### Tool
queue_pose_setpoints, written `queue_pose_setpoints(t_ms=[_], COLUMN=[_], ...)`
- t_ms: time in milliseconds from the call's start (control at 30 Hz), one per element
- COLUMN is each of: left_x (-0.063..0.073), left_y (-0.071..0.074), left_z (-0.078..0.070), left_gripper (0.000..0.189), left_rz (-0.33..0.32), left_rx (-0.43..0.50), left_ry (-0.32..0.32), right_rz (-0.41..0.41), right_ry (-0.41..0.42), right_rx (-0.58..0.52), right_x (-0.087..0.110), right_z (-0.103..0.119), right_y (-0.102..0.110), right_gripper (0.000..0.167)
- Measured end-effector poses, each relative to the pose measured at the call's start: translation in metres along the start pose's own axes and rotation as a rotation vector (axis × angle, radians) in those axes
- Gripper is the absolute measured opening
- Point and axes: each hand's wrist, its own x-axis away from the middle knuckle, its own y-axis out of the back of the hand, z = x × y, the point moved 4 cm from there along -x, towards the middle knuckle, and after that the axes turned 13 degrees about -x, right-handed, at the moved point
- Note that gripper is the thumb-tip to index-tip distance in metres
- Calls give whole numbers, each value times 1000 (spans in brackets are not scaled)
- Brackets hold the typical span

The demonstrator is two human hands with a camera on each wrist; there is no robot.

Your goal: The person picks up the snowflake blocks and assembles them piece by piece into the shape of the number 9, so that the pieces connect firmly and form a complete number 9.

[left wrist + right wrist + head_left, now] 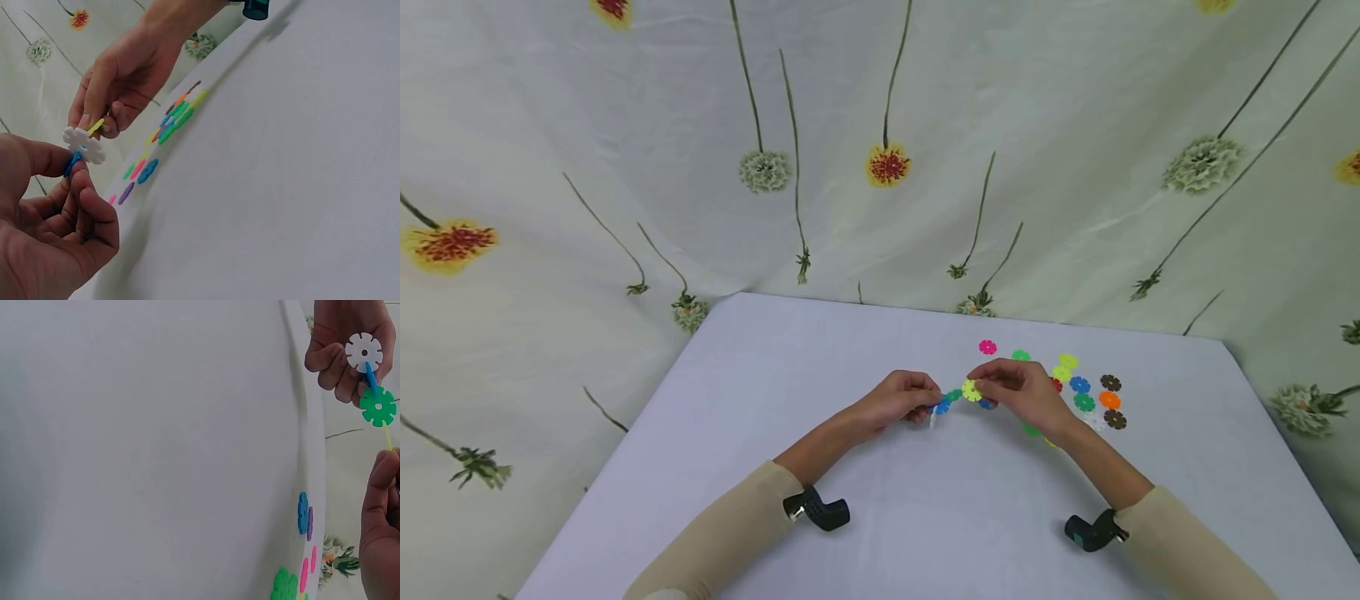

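My left hand (902,397) pinches a blue snowflake disc (371,378) between thumb and fingers. Slotted onto that disc are a white snowflake disc (94,150) on one side and a green snowflake disc (370,413) on the other, forming a short chain. Facing it, my right hand (1022,393) holds a yellow snowflake disc (971,390) by its edge. In the right wrist view the yellow disc, seen edge-on, meets a slot at the green disc's rim; how deep it sits I cannot tell. Both hands are raised above the white table (880,517).
Loose snowflake discs lie around and beyond my right hand, among them a pink disc (987,347), an orange disc (1109,401) and a brown disc (1115,419). My right forearm partly covers several. A flower-print cloth (850,225) hangs behind the table.
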Motion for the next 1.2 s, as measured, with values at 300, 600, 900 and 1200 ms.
queue_pose_setpoints(t_ms=[300, 600, 900, 1200], left_x=[2, 4, 4, 2], left_y=[-1, -2, -2, -6], left_z=[-2, -11, -7, -12], left_gripper=[15, 17, 16, 24], left_rz=[3, -17, -24, -20], left_rx=[-18, -125, -127, -109], left_ry=[-26, -73, -83, -135], right_rz=[28, 23, -8, -71], right_ry=[31, -4, -5, -42], right_rx=[-8, -5, -50, -178], right_x=[2, 5, 3, 3], right_z=[1, 4, 4, 3], right_y=[-8, -9, -10, -5], right_gripper=[20, 25, 31, 32])
